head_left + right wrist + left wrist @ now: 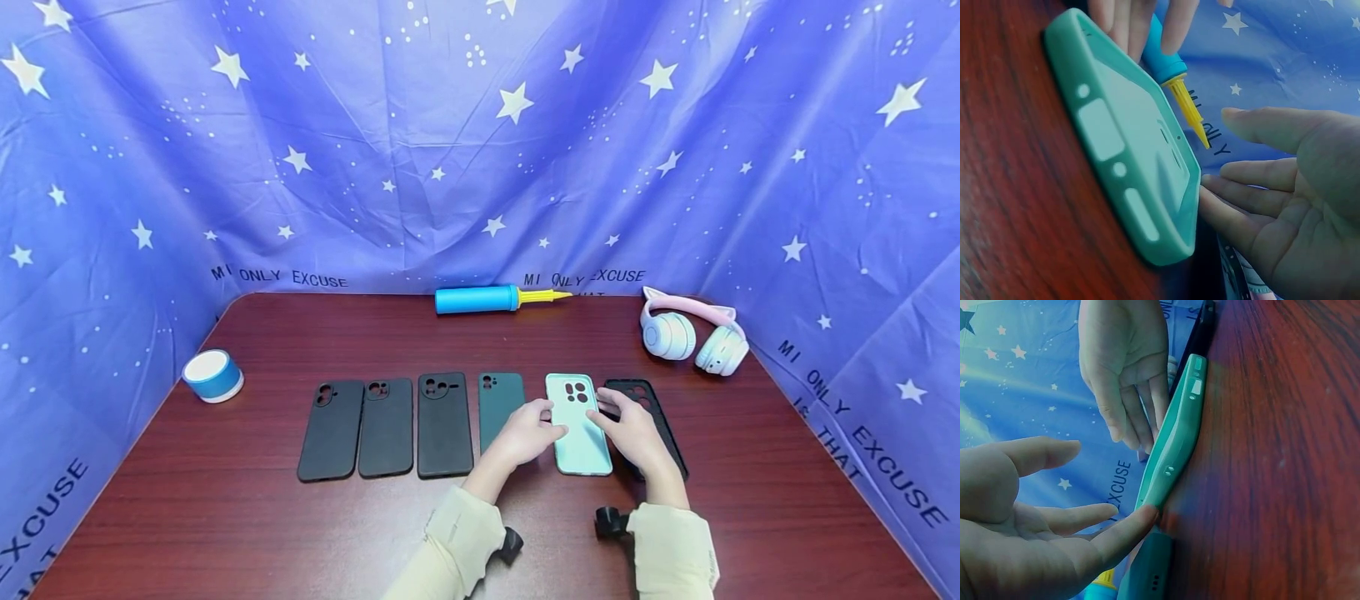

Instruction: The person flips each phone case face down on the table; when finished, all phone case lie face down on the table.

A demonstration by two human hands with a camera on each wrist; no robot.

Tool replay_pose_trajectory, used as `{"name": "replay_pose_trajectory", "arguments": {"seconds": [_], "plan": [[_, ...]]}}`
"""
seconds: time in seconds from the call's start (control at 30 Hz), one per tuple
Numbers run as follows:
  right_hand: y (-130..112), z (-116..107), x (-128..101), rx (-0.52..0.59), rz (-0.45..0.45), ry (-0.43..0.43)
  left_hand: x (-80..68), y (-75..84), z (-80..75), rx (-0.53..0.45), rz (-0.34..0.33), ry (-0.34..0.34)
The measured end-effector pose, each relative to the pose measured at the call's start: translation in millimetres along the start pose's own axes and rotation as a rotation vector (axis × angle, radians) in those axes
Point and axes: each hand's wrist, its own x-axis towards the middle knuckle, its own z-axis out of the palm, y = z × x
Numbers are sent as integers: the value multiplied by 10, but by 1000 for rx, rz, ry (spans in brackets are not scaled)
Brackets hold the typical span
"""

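A mint-green phone case [581, 446] lies on the table with its hollow side up and camera cutouts at the far end. My left hand [527, 433] is at its left side; in the left wrist view one fingertip touches the case's edge [1179, 437], thumb held apart. From the other side, my right hand [633, 429] has its fingers by the case's right edge, loosely extended in the right wrist view. Beneath the right hand, partly hidden, is a black phone case [662, 417]. A dark green phone case [498, 400] sits partly behind the left hand.
Three black phone cases [386, 433] continue the row leftward. At the back lie a blue and yellow hand pump [476, 300] and cat-ear headphones [670, 336]. A blue and white round object [213, 377] stands at the left edge. Starry curtains [480, 167] enclose the table [262, 533].
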Motion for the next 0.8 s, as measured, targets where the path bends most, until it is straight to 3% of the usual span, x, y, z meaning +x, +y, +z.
{"name": "replay_pose_trajectory", "arguments": {"seconds": [0.33, 0.8], "plan": [[-12, 31, 20, 16, 3, -1, -8, -7, -13, -45, 7, 11], [-27, 35, 34, 20, 4, 5, 40, -21, 12, -162, -36, 54]]}}
